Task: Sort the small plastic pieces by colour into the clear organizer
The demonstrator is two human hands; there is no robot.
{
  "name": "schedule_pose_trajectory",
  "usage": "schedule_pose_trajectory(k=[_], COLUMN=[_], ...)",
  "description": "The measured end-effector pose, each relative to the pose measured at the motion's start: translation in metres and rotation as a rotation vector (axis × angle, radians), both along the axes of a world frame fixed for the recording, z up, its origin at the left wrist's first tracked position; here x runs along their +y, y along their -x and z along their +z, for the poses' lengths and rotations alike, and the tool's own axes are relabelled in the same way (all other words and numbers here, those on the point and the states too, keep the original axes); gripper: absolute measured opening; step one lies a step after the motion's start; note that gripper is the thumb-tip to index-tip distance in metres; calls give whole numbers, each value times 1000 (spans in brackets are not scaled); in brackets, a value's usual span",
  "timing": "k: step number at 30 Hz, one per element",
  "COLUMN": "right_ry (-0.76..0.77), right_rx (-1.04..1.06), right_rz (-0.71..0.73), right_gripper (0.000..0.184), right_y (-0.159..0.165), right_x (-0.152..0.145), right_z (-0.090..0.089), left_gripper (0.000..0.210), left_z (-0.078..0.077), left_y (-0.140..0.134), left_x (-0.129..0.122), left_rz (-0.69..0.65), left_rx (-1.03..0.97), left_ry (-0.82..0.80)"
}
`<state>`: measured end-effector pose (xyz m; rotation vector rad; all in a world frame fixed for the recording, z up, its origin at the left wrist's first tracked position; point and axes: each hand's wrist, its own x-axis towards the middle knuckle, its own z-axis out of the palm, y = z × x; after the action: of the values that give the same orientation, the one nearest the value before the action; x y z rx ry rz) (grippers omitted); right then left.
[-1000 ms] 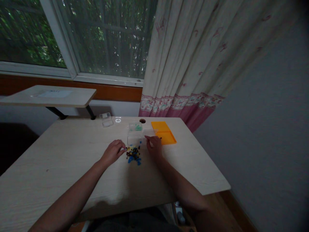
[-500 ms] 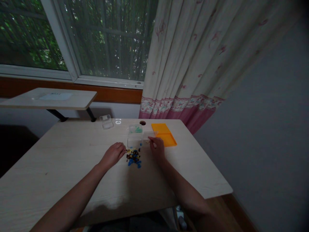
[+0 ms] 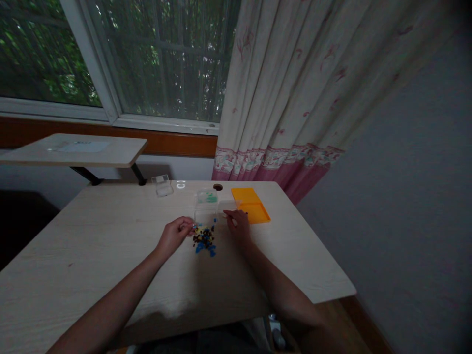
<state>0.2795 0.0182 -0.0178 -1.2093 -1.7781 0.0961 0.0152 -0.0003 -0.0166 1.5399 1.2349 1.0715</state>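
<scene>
A small heap of blue, black and yellow pieces (image 3: pixel 204 238) lies on the desk between my hands. My left hand (image 3: pixel 177 231) is at the heap's left edge, thumb and fingertips pinched together; whatever they hold is too small to make out. Beyond the heap stand clear plastic boxes: a nearer one (image 3: pixel 205 216) and one with green bits (image 3: pixel 207 197). My right hand (image 3: pixel 239 226) hovers by another clear tray (image 3: pixel 225 205), its fingers bent towards the thumb, and I cannot make out anything in them. Just past it lies an opened orange case (image 3: pixel 254 212).
A small open clear box (image 3: pixel 162 187) stands near the desk's back edge, beside a round cable hole (image 3: pixel 218 188). At the back left a raised shelf (image 3: pixel 92 150) carries a paper sheet. The curtain (image 3: pixel 273 98) hangs behind the desk (image 3: pixel 121 236).
My left fingers have lifted slightly and bunched at the heap's edge. My right hand has shifted a little left, and a dark speck now shows on the orange case beside it.
</scene>
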Motion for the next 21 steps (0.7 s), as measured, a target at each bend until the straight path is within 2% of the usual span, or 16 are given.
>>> schedule_pose_trajectory(k=[4,9,13,16,18,21], right_ry=[21,29,37,31,29,30], right_rx=[-3,-7,-8,-14,-23,-40], right_rz=[23,43,47,55,61,71], right_gripper=[26,26,27,26,26,26], right_y=[1,3,3,3,4,6], right_x=[-1,-1,-1,-1,-1,-1], right_z=[-1,-1,0,-1,-3,-5], left_gripper=[37,36,30,26,24,24], left_z=[-3,-8,-7,-2,2,4], left_y=[0,2,1,-1,-2,-1], left_x=[4,6,5,8,12,18], left_rz=[17,43,57,80,51,26], left_rx=[-66,-43,83,232,334,402], left_ry=[1,-39,-135,-288,-385,-432])
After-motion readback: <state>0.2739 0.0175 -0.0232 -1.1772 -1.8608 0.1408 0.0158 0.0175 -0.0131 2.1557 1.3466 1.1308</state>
